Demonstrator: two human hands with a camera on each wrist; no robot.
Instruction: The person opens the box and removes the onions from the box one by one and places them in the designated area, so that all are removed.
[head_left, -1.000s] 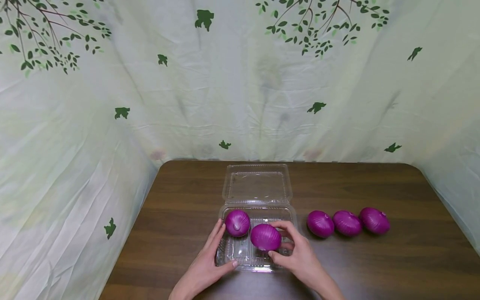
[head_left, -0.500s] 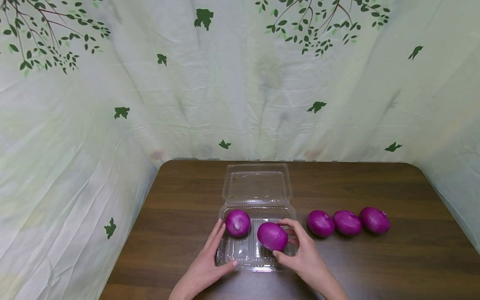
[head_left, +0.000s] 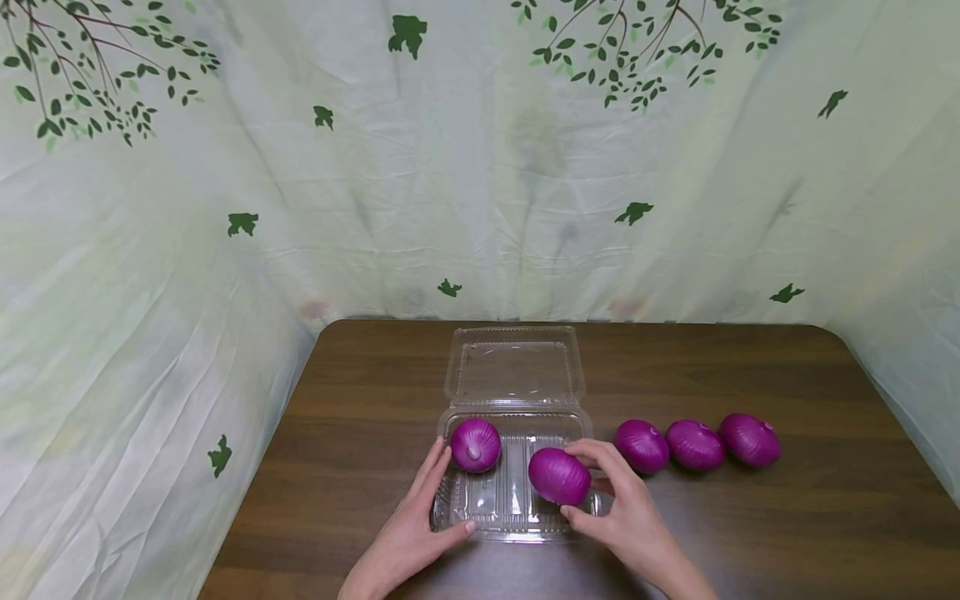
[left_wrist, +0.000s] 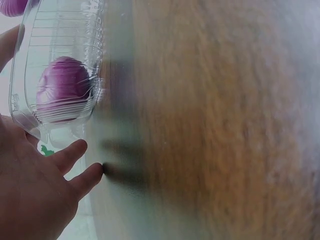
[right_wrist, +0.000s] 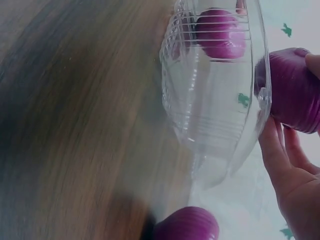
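A clear plastic clamshell container [head_left: 498, 521] lies with its lid [head_left: 517, 367] folded back. One purple onion [head_left: 476, 445] sits in its back left part; through the clear wall the left wrist view also shows this onion [left_wrist: 64, 87]. My left hand [head_left: 412, 521] rests at the container's left side, fingers straight, thumb by the front rim. With fingertips and thumb, my right hand [head_left: 630, 517] grips another purple onion [head_left: 559, 476] over the container's right half. In the right wrist view, the held onion [right_wrist: 292, 90] shows at rim height, beside the clear wall.
To the right of the container, three more purple onions lie in a row: a near one [head_left: 642, 447], a middle one [head_left: 695, 445] and a far one [head_left: 750, 440]. The brown wooden table [head_left: 360, 392] ends at a leaf-printed cloth [head_left: 495, 208] behind.
My right hand has moved to the right with the onion, from the middle of the container toward its right side. The left hand and the other onions stay where they were.
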